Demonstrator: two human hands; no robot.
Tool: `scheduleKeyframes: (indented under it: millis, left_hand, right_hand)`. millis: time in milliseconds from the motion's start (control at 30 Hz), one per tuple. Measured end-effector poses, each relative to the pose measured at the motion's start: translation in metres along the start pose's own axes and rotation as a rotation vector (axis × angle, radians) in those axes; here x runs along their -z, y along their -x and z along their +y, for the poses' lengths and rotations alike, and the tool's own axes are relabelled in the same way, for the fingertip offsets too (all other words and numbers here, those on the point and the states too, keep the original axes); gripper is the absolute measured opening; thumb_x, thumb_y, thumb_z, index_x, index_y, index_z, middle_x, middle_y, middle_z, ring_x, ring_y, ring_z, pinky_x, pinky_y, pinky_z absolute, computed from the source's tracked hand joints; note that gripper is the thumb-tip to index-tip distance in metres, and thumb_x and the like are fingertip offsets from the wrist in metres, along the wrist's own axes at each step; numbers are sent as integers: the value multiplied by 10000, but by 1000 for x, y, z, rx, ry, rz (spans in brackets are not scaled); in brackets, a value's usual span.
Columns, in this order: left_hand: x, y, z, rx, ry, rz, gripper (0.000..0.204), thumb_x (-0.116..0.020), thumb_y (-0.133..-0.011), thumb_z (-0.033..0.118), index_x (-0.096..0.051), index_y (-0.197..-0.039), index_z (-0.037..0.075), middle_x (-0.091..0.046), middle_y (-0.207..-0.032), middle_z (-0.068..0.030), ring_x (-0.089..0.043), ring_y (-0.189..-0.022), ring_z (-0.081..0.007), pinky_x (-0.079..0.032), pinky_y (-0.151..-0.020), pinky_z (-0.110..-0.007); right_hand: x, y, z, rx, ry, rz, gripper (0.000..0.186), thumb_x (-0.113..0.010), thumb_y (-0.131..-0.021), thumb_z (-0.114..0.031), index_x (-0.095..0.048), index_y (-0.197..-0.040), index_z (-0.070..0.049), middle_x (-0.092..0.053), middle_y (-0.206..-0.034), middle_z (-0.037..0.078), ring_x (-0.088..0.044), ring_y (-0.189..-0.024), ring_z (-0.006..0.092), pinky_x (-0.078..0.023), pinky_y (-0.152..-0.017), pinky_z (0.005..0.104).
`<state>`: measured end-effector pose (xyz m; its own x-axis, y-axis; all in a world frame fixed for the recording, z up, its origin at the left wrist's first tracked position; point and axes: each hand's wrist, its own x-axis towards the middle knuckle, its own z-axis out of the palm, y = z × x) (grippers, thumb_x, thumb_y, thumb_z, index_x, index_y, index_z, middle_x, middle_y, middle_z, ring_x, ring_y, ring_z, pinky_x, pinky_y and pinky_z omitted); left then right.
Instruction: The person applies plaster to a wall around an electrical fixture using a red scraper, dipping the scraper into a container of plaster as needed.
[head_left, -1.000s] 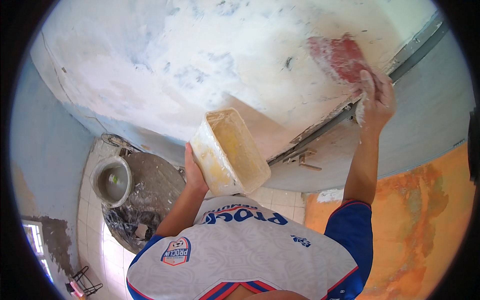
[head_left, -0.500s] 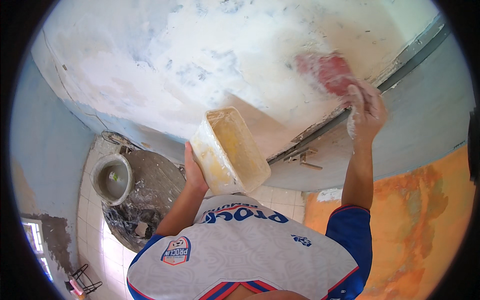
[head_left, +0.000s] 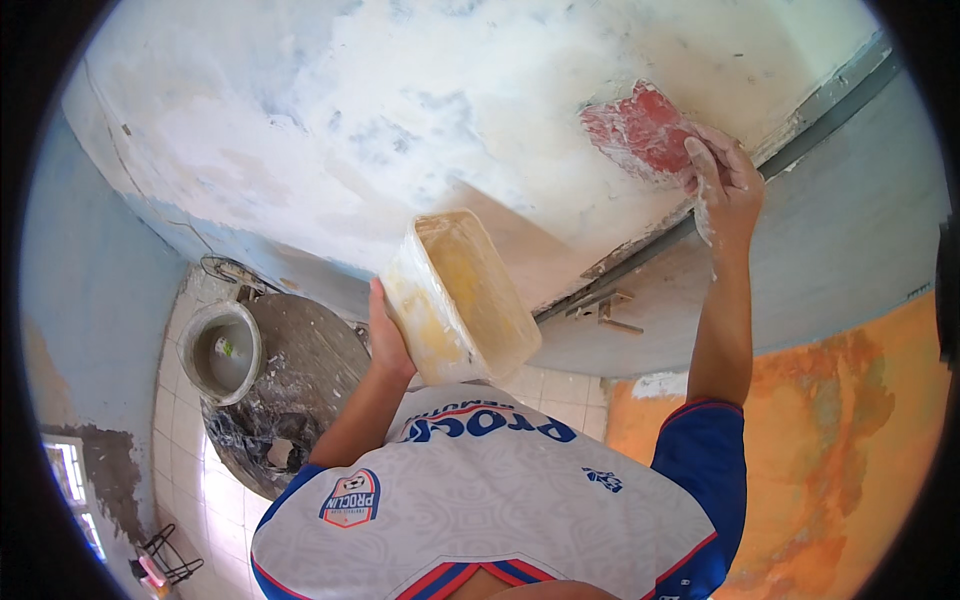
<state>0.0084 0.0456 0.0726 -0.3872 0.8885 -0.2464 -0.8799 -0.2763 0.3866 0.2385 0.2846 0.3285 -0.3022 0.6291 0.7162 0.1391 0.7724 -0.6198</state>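
My left hand [head_left: 388, 335] grips the side of a rectangular off-white plastic tub [head_left: 425, 318], tilted so its mouth faces right. Pale residue coats the inside of the tub. My right hand [head_left: 727, 190], smeared with white paste, pinches a flat red scraper [head_left: 640, 128] with a ragged-looking edge. White filler streaks cover the scraper, which lies against the patchy white wall [head_left: 370, 110]. Where the scraper is, the wall looks beige and white.
A round grey table [head_left: 310, 345] at the left bears a bucket [head_left: 222, 352] and crumpled dark plastic [head_left: 255, 440]. A door frame [head_left: 830, 125] with a door and handle [head_left: 615, 315] borders the wall on the right. Tiled floor [head_left: 185, 440] lies below, beside an orange wall [head_left: 800, 470].
The red scraper and my right hand have shifted slightly left and up along the wall. My left hand and the tub stay nearly in place.
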Motion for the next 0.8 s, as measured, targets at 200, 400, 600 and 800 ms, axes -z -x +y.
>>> scheduleKeyframes:
  millis: [200, 400, 600, 800]
  left_hand:
    - [-5, 0, 2, -11, -15, 8, 719, -247, -1038, 614, -426, -1479, 74, -549, -1408, -134, -563, -1263, -286, -456, -1069, -429]
    - [-1, -5, -2, 21, 10, -13, 727, -241, -1035, 623, -419, -1485, 81, -545, -1415, -130, -558, -1272, -282, -456, -1071, -426]
    - [-3, -5, -2, 32, 6, -29, 727, -239, -1035, 624, -414, -1490, 85, -538, -1424, -128, -554, -1279, -280, -455, -1074, -423]
    - [-3, -8, 0, 6, -2, -22, 721, -239, -1037, 616, -418, -1488, 83, -544, -1418, -131, -557, -1276, -283, -457, -1072, -423]
  right_hand:
    - [4, -1, -8, -37, -178, 79, 182, -710, -927, -65, -713, -1090, 17, -706, -921, 52, -571, -600, 75, -446, -544, 221]
    - [1, -6, -15, -47, -158, 106, 174, -730, -912, -68, -738, -1070, 5, -696, -896, 43, -578, -608, 74, -442, -541, 218]
    - [-6, -3, -18, 53, 105, 46, 157, -733, -906, -65, -750, -1055, -20, -707, -904, 47, -584, -607, 73, -445, -535, 216]
    - [5, 1, -17, 44, 117, -68, 162, -763, -884, -81, -759, -1033, -17, -713, -878, 40, -582, -614, 63, -444, -541, 220]
